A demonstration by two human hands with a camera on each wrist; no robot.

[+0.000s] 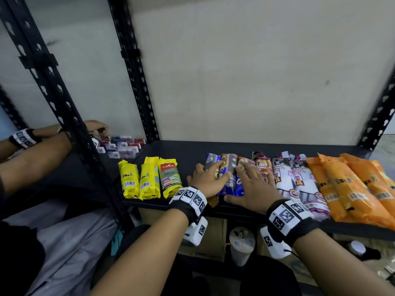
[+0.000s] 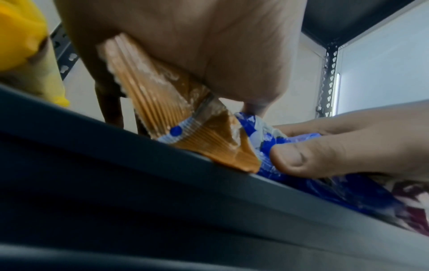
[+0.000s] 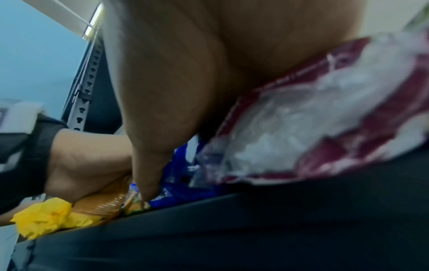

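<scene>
Several wrapped roll packs lie in a row on a black shelf (image 1: 277, 148). My left hand (image 1: 208, 178) lies over a brown pack (image 1: 212, 201), thumb on its left side and fingers curved over the top onto the neighbouring blue and grey packs (image 1: 229, 188). The left wrist view shows the brown pack (image 2: 162, 102) pressed under the palm, its end at the shelf's front edge. My right hand (image 1: 252, 184) rests flat with fingers spread across the blue packs and a maroon-and-white pack (image 1: 261, 167). Its thumb (image 2: 325, 152) presses the blue pack (image 2: 267, 144). The maroon-and-white pack (image 3: 301, 128) sits under the right palm.
Three yellow packs (image 1: 149, 178) stand left of my hands; maroon-and-white packs (image 1: 286, 178) and orange packs (image 1: 346, 184) fill the right. Another person's hand (image 1: 96, 127) works over small boxes (image 1: 121, 144) at the far left. Black perforated posts (image 1: 136, 71) frame the shelf. A cup (image 1: 241, 244) stands below.
</scene>
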